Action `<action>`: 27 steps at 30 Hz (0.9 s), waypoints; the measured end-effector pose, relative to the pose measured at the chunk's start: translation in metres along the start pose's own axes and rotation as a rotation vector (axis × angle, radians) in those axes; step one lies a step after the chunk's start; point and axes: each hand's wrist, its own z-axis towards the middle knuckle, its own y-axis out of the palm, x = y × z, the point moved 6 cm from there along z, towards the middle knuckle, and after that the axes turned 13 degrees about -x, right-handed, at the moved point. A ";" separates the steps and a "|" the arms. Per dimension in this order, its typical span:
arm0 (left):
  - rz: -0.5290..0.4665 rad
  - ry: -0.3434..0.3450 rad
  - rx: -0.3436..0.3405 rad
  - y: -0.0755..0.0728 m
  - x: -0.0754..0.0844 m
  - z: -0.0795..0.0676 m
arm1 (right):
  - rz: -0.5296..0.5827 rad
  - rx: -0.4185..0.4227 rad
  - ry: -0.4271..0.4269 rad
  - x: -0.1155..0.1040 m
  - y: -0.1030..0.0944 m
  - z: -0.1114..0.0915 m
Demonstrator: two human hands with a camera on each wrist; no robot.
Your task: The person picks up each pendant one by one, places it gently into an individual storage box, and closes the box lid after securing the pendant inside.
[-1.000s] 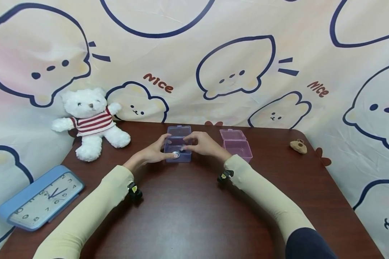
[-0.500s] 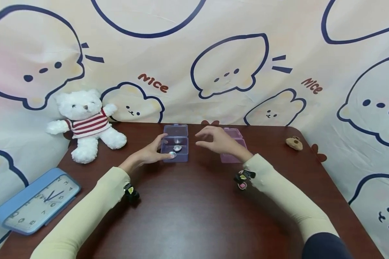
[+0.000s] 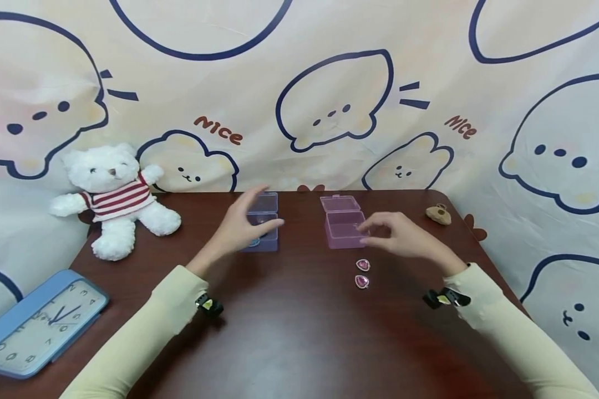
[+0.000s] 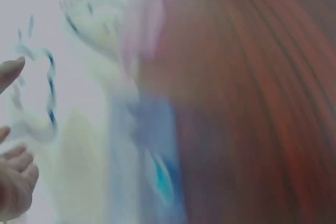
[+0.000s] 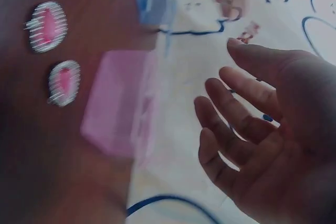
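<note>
My left hand (image 3: pixel 239 221) hovers over a blue-purple clear plastic box (image 3: pixel 270 244), thumb and fingers spread and holding nothing. The box's lid stands open, and a shiny blue gem (image 3: pixel 254 243) shows inside, partly covered by the hand; the left wrist view is blurred. At the right edge of an open pink plastic box (image 3: pixel 340 243) is my right hand (image 3: pixel 404 238), fingers relaxed and empty in the right wrist view. Two pink heart-shaped gems (image 3: pixel 363 265) with silvery sparkling rims lie in front of the pink box, one nearer the table's front.
A white teddy bear (image 3: pixel 111 172) in a striped shirt sits at the back left. The blue clock (image 3: pixel 45 324) lies along the left edge of the brown table (image 3: pixel 299 332). Far right is a small tan object (image 3: pixel 438 214). A printed cloth backdrop (image 3: pixel 259 88) stands behind.
My right hand has left the blue box and moved right to beside the pink box, uncovering the pink gems. My left hand has come off the blue box's side.
</note>
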 end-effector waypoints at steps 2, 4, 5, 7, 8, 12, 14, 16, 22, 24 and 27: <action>-0.036 0.047 -0.049 0.017 0.022 0.010 | 0.000 -0.025 0.035 0.012 0.009 -0.011; -0.076 0.040 -0.140 0.039 0.035 0.023 | -0.008 -0.048 0.070 0.022 0.022 -0.019; -0.097 0.023 -0.194 0.051 0.037 0.029 | -0.015 -0.057 0.090 0.027 0.028 -0.022; -0.156 -0.041 -0.290 0.075 0.035 0.042 | -0.027 -0.073 0.118 0.036 0.042 -0.026; -0.184 -0.077 -0.327 0.086 0.032 0.047 | -0.030 -0.077 0.127 0.039 0.048 -0.028; -0.300 -0.204 -0.392 0.120 0.014 0.066 | -0.046 -0.081 0.134 0.046 0.066 -0.029; -0.323 -0.239 -0.394 0.129 0.006 0.072 | -0.056 -0.075 0.116 0.046 0.072 -0.026; -0.365 -0.240 -0.392 0.135 0.002 0.078 | -0.064 -0.069 0.100 0.045 0.075 -0.023; -0.417 -0.235 -0.411 0.143 0.002 0.090 | -0.042 -0.076 0.099 0.047 0.076 -0.018; -0.390 -0.260 -0.418 0.144 0.001 0.090 | -0.042 -0.085 0.099 0.048 0.076 -0.018; -0.354 -0.288 -0.427 0.146 -0.002 0.091 | -0.043 -0.091 0.098 0.050 0.076 -0.017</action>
